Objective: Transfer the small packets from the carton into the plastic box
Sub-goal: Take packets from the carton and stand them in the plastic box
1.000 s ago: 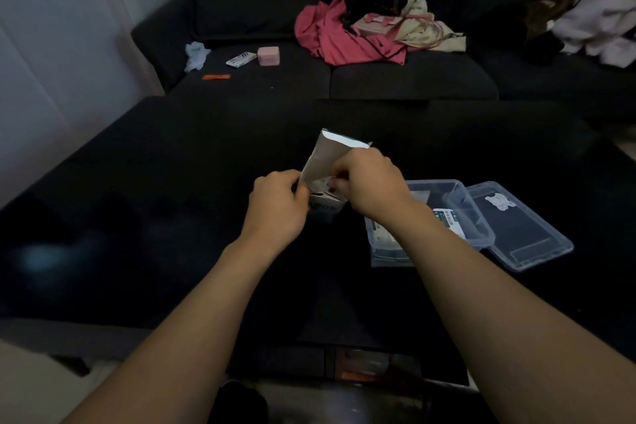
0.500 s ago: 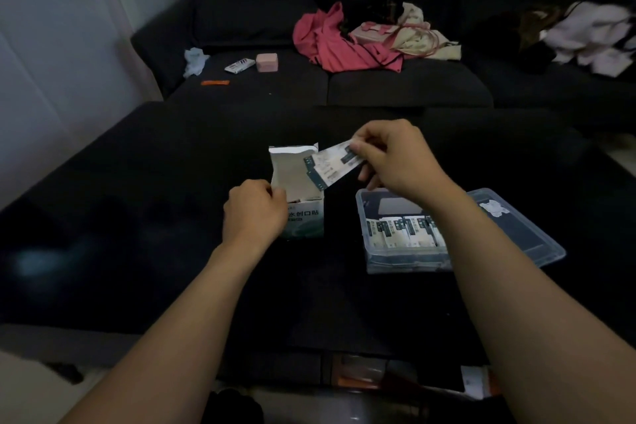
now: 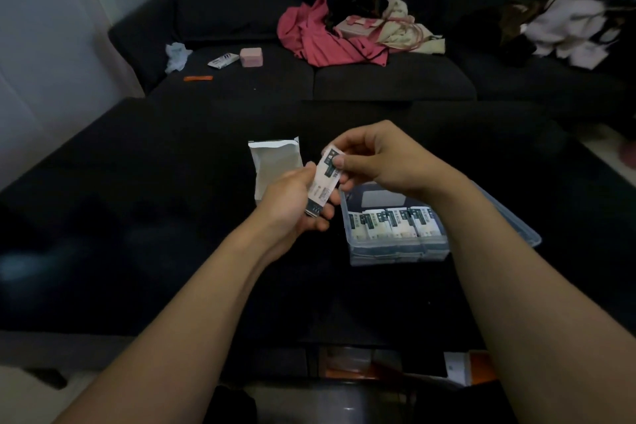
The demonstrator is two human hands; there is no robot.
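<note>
Fingers (image 3: 339,162) of both hands now pinch packet (image 3: 323,182)

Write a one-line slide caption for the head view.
Both hands, left and right, hold packets between carton and plastic box.

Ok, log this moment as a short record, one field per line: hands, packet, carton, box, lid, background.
left hand: left hand grips the lower end of the packet stack
right hand: right hand pinches the upper end
packets held: packet stack, above the table between carton and box
carton: carton upright, top flap open
box: plastic box, a row of packets standing inside
lid: lid off, lying right of the box
background: pink garment on the dark sofa
</note>
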